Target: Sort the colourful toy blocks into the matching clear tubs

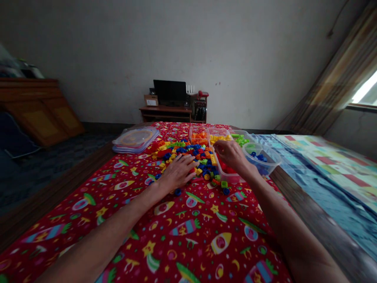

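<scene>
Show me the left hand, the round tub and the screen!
Left hand (177, 171): head view, on the back of the hand.
Round tub (274, 161): head view, on its clear wall.
Screen (170, 92): head view, on its dark front.

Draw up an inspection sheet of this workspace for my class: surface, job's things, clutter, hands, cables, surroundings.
Surface: red patterned cloth, spread under the bricks.
Job's things: mixed heap of toy bricks; open clear containers with orange, yellow, green, red and blue pieces grouped by colour.
Clutter: stacked lids, left of the heap.
Hands: left hand over the heap, fingers spread; right hand above the red pieces, grip unclear.
Cables: thin cord on the wall, upper right.
Surroundings: dark monitor on a desk; curtain; wooden cabinet.
</scene>
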`<action>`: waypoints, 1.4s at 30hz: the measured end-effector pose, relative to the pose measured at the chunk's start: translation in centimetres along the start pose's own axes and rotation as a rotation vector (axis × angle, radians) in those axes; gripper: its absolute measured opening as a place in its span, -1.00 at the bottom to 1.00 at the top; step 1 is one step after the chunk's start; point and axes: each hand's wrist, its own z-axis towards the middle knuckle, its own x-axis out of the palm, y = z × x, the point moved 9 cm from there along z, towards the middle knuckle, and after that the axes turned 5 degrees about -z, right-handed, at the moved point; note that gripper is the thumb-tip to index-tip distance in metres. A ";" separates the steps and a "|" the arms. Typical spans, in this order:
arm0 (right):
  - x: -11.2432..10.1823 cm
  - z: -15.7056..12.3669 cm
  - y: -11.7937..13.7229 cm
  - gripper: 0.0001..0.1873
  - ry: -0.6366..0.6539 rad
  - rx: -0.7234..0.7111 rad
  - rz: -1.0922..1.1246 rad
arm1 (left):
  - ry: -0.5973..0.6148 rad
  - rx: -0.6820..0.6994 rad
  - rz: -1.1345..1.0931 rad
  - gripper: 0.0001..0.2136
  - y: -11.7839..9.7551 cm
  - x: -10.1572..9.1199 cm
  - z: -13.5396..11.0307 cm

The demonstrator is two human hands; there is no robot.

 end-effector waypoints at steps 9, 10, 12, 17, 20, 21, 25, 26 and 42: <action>4.0 -1.2 5.7 -0.75 0.262 -0.151 -0.030 | -0.035 -0.373 -0.275 -0.62 9.6 -2.1 -1.1; 4.6 -1.4 6.2 -0.75 0.282 -0.177 -0.016 | -0.014 -0.395 -0.292 -0.62 10.1 -2.1 -1.3; 5.6 -2.0 7.3 -0.77 0.300 -0.249 0.016 | 0.018 -0.416 -0.316 -0.62 10.7 -2.0 -1.7; 7.7 -3.2 9.0 -0.77 0.257 -0.404 0.069 | 0.075 -0.388 -0.319 -0.69 11.1 -1.3 -2.5; 8.3 -3.3 8.8 -0.77 0.270 -0.396 0.083 | 0.092 -0.365 -0.310 -0.74 10.9 -1.2 -2.6; 8.3 -3.3 8.7 -0.79 0.287 -0.387 0.086 | 0.092 -0.354 -0.312 -0.75 10.7 -1.3 -2.6; 7.9 -3.1 8.0 -0.84 0.376 -0.356 0.080 | 0.081 -0.313 -0.301 -0.78 9.2 -2.0 -2.1; 7.8 -3.1 7.9 -0.85 0.395 -0.351 0.079 | 0.073 -0.304 -0.291 -0.79 8.8 -2.2 -1.9; 5.4 -2.0 6.4 -0.81 0.197 -0.294 0.028 | 0.023 0.005 -0.213 -0.82 1.8 -0.8 -1.2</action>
